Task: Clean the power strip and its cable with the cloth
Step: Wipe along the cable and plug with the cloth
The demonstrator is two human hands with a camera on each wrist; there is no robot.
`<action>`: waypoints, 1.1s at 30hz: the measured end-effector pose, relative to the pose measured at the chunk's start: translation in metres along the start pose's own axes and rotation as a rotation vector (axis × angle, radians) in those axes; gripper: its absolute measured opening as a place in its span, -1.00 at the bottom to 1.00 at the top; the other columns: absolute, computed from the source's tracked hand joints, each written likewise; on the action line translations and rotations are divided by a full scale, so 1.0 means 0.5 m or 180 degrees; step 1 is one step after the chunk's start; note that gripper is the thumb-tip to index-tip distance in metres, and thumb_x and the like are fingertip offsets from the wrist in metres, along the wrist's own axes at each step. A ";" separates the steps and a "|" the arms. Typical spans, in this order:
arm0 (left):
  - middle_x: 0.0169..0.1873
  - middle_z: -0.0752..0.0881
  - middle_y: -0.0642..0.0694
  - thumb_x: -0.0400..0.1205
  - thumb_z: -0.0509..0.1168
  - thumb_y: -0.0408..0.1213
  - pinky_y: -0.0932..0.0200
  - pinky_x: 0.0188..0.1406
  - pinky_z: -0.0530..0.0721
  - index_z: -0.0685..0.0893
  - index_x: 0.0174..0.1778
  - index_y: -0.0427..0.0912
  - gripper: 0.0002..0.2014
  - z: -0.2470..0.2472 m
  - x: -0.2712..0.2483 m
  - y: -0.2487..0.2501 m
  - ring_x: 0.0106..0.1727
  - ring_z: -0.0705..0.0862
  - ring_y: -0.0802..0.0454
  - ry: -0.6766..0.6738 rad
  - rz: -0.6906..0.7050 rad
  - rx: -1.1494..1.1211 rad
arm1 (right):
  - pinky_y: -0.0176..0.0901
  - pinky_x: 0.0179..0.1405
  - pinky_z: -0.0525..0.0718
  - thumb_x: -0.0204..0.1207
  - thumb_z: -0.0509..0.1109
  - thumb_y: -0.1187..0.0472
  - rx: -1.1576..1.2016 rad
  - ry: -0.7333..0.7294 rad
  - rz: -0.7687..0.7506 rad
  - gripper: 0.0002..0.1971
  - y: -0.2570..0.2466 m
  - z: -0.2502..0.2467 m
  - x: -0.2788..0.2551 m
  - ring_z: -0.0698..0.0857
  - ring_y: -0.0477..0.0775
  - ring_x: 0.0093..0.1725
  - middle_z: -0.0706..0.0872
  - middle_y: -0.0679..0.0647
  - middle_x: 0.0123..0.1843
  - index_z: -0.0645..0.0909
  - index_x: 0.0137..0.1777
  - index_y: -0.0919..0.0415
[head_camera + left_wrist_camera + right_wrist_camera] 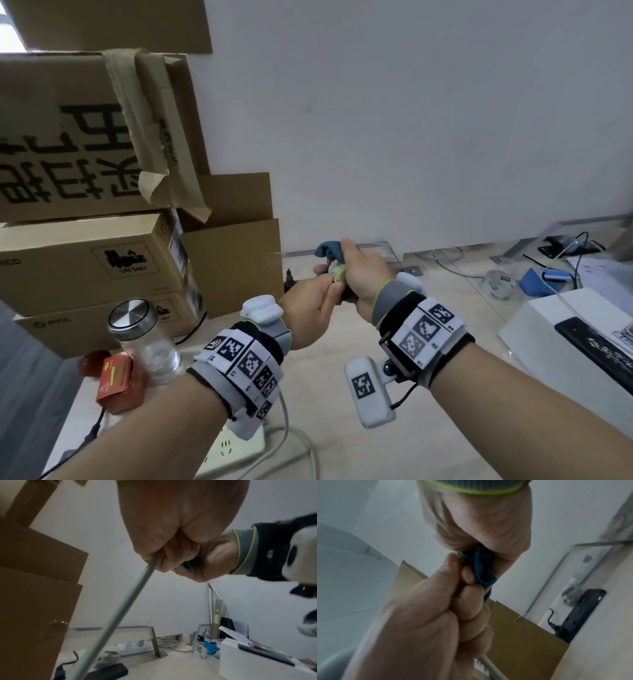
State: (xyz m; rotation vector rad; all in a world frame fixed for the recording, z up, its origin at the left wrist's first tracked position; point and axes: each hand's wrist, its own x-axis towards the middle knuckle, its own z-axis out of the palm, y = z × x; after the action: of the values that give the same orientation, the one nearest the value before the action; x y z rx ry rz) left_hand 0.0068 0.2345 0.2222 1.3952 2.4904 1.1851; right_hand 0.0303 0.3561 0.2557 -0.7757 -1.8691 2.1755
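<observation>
Left of both hands, a glass jar [145,337] and a red box [116,385] stand on the counter [342,428] before stacked cardboard boxes [92,260]. The left hand [310,305] has its fingers [471,616] curled tight round the pale cable [120,609], which runs down behind that wrist to the white power strip [227,452]. Just right, touching it, the right hand [359,274] holds the blue cloth [329,250] bunched round the cable, its fingers closed on it.

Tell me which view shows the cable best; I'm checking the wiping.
The left wrist view: the cable runs long and unobstructed down from the left hand. The right wrist view shows a short stub; the head view only slack loops.
</observation>
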 end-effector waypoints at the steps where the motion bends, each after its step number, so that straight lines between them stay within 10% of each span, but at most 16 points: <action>1: -0.47 0.46 0.00 0.67 -0.09 -0.06 0.01 -0.40 0.35 0.39 -0.32 -0.06 -0.69 -0.002 -0.006 -0.005 -0.44 0.42 -0.03 0.0009 -0.0002 -0.0027 | -0.14 -0.43 0.61 0.68 0.11 -0.09 0.0173 -0.0074 0.0158 -0.57 0.001 0.002 -0.001 0.65 0.14 -0.43 0.80 0.24 -0.19 0.64 -0.08 0.23; 4: -0.52 0.47 0.04 0.74 -0.06 -0.10 0.10 -0.46 0.34 0.40 -0.39 -0.04 -0.63 -0.021 -0.014 -0.020 -0.52 0.41 0.09 0.0126 -0.0362 -0.0596 | 0.22 -0.02 0.71 0.55 0.12 -0.32 0.0310 -0.0267 0.0069 -0.46 0.026 0.023 0.002 0.71 0.21 -0.12 0.78 0.20 -0.05 0.64 0.08 0.14; 7: -0.58 0.47 0.01 0.77 -0.03 -0.22 0.17 -0.54 0.29 0.43 -0.42 -0.12 -0.59 -0.044 -0.020 -0.029 -0.61 0.36 0.16 0.0063 -0.0853 -0.1150 | 0.17 0.17 0.71 0.38 0.17 -0.36 -0.0652 -0.0295 -0.0773 -0.55 0.066 0.050 -0.009 0.72 0.11 0.13 0.77 0.01 0.09 0.64 0.13 -0.20; 14: -0.42 0.57 -0.09 0.67 -0.07 -0.13 0.13 -0.39 0.20 0.53 -0.29 -0.21 -0.63 -0.048 -0.048 -0.063 -0.41 0.47 -0.05 0.0050 0.0054 0.0034 | 0.01 -0.27 0.68 0.70 0.12 0.02 -0.0556 0.0348 -0.0856 -0.64 0.059 0.089 -0.011 0.74 0.20 -0.23 0.81 0.20 -0.17 0.65 -0.10 0.21; 23: -0.55 0.47 -0.01 0.77 -0.03 -0.26 0.14 -0.49 0.28 0.38 -0.48 -0.10 -0.56 -0.067 -0.062 -0.099 -0.52 0.38 0.07 -0.0090 -0.0534 -0.0702 | 0.12 0.05 0.72 0.67 0.16 -0.03 -0.0307 0.0134 -0.0695 -0.75 0.108 0.141 -0.034 0.72 0.19 0.05 0.76 0.17 0.06 0.67 -0.05 -0.04; 27: -0.52 0.47 -0.06 0.75 -0.04 -0.22 0.15 -0.48 0.22 0.44 -0.40 -0.19 -0.61 -0.051 -0.093 -0.104 -0.50 0.39 0.02 -0.0078 -0.0073 -0.0336 | 0.29 0.04 0.72 0.60 0.17 -0.07 -0.0718 0.0659 -0.0807 -0.68 0.129 0.139 -0.031 0.73 0.19 -0.09 0.78 0.12 -0.14 0.66 -0.19 0.07; 33: -0.50 0.42 0.12 0.68 -0.03 -0.12 0.10 -0.42 0.16 0.39 -0.26 -0.12 -0.75 -0.018 -0.114 -0.126 -0.45 0.38 -0.07 -0.0009 0.0306 -0.0278 | -0.15 -0.30 0.68 0.72 0.09 -0.01 -0.0524 0.0528 -0.0405 -0.64 0.138 0.092 -0.020 0.77 0.10 -0.19 0.82 0.19 -0.03 0.65 0.01 0.16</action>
State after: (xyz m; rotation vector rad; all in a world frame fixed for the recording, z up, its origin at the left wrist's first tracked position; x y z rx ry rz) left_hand -0.0074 0.1677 0.1705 1.5078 2.3630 1.2913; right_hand 0.0302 0.2979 0.1957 -0.8149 -1.9718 1.8410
